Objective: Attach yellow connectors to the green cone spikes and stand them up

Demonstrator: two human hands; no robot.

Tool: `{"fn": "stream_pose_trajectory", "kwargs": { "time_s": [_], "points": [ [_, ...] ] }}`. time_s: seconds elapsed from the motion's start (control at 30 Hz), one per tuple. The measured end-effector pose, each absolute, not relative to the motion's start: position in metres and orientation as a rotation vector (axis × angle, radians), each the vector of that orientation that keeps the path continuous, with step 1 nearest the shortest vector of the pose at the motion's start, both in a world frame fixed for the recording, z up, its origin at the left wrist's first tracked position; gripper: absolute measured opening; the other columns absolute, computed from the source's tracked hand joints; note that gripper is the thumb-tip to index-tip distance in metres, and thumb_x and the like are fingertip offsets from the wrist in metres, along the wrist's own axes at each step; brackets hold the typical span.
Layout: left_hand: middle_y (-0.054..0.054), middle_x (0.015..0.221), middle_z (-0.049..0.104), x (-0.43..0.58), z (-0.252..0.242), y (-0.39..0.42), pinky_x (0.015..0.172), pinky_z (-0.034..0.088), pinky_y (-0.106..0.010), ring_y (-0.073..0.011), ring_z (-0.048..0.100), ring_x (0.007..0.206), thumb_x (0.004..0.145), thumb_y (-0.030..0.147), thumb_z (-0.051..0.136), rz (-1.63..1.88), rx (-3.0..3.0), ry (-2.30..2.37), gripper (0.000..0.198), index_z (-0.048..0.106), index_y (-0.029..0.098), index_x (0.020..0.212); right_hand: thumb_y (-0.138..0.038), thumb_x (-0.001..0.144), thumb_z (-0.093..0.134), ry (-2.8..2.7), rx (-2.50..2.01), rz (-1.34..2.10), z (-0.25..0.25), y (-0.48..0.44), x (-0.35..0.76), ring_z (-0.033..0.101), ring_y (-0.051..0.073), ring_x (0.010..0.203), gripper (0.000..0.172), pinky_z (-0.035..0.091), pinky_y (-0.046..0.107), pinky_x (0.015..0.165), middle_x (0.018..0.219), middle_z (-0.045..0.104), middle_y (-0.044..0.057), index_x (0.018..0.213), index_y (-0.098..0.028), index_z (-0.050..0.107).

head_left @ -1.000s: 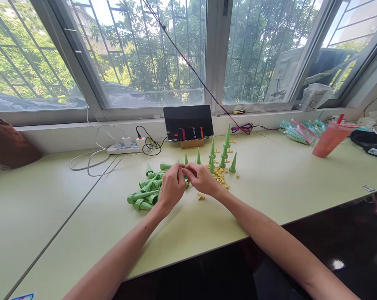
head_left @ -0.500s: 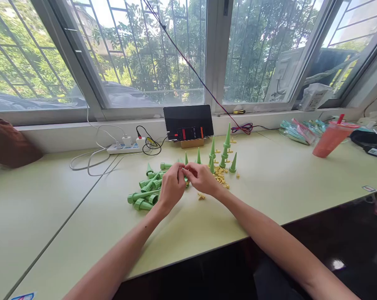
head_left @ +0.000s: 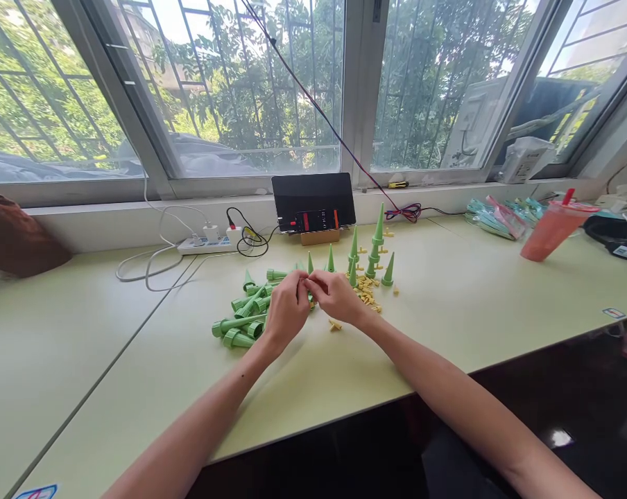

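My left hand and my right hand meet above the table, thumbs and fingertips pinched together. What they pinch is mostly hidden by the fingers. A sliver of green and yellow shows just under the fingertips; I cannot tell whether it is held or lies behind. Beside my left hand lies a heap of green plant watering spikes. Past my right hand, several green spikes stand point up, one tall stack among them. Small yellow valves are piled there, and a loose yellow valve lies nearer me.
A dark tablet with a phone before it leans on a stand by the window. A power strip with cables sits at the back left. At right stand a red drink cup and plastic packets. The table's front edge runs below my forearms.
Both hands stay in nearly the same place, still pinched together, with only slight finger movement. The spikes and valves on the table have not moved.
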State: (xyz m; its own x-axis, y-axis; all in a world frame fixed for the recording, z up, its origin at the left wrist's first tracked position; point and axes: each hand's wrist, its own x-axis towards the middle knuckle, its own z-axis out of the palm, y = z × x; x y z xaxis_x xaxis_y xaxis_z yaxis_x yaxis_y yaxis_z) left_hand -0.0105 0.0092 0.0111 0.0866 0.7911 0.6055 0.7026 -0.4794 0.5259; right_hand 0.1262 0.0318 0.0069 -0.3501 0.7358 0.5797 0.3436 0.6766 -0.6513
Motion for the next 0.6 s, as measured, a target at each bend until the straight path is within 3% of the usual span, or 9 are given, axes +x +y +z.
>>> {"fn": "stream_pose_trajectory", "kwargs": {
  "time_s": [0.33,0.6],
  "points": [
    [-0.001,0.07,0.058,-0.0096,0.0124,0.0081,0.06,0.037,-0.027,-0.0152,0.049,0.06,0.09,0.018,0.035,1.271,2.29,1.54,0.023,0.056,0.02,0.081,-0.029,0.093,0.043,-1.98,-0.85,0.506,0.0069,0.03,0.1267,0.039,0.01,0.055,0.028,0.028,0.023,0.054,0.063,0.052,-0.001,0.07,-0.017,0.052],
    [-0.002,0.076,0.061,-0.0094,0.0128,0.0062,0.064,0.04,-0.027,-0.0153,0.053,0.067,0.09,0.016,0.035,1.31,2.281,1.512,0.023,0.057,0.02,0.085,-0.03,0.093,0.044,-1.962,-0.827,0.55,0.0107,0.0283,0.1279,0.038,0.01,0.055,0.027,0.029,0.023,0.055,0.061,0.05,-0.002,0.07,-0.017,0.05]
  ]
}}
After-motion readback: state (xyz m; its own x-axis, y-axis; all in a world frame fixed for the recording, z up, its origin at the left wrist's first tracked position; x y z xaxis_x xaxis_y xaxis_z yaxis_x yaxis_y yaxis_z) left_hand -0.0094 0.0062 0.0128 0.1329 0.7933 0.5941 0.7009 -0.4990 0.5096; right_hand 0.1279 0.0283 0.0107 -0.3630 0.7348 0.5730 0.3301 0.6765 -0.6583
